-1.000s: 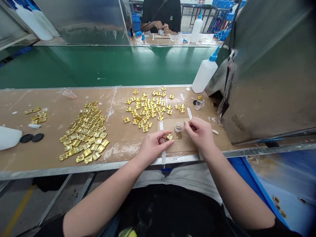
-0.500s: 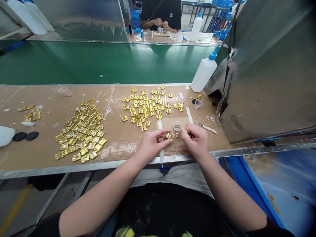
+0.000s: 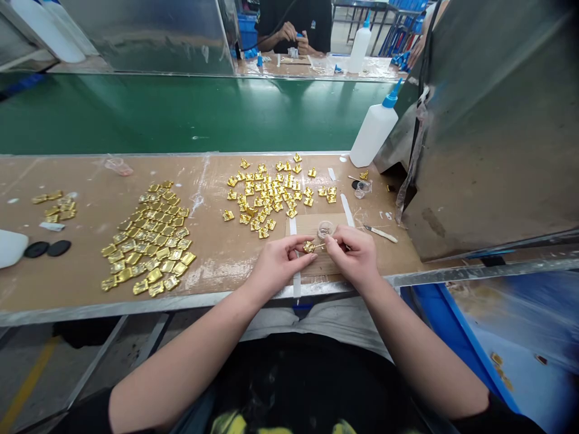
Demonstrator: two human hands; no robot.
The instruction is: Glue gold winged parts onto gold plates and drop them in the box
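Observation:
Between the thumb and fingers of my left hand (image 3: pixel 278 260) is a small gold-coloured metal piece (image 3: pixel 309 247). My right hand (image 3: pixel 355 254) pinches a thin pale stick (image 3: pixel 320 245), its tip at the gold piece. Just beyond the fingers a small clear round cup (image 3: pixel 325 229) stands on a cardboard pad (image 3: pixel 312 265). A scattered group of similar gold pieces (image 3: pixel 271 193) lies further off, ahead of my left hand. Flat gold pieces (image 3: pixel 154 241) form a dense patch on the left of the table.
A white bottle with a blue nozzle (image 3: pixel 374 134) stands at the back right, near a metal panel (image 3: pixel 497 132). A knife (image 3: pixel 380 234) lies right of the pad. Beyond the green belt (image 3: pixel 181 114), another person's hands (image 3: pixel 294 39) work. Black discs (image 3: pixel 58 248) lie far left.
My right hand has shifted slightly left, closer to the gold piece, with the stick. My left hand stays nearly still. Across the belt, the other person's hands have risen with something blue.

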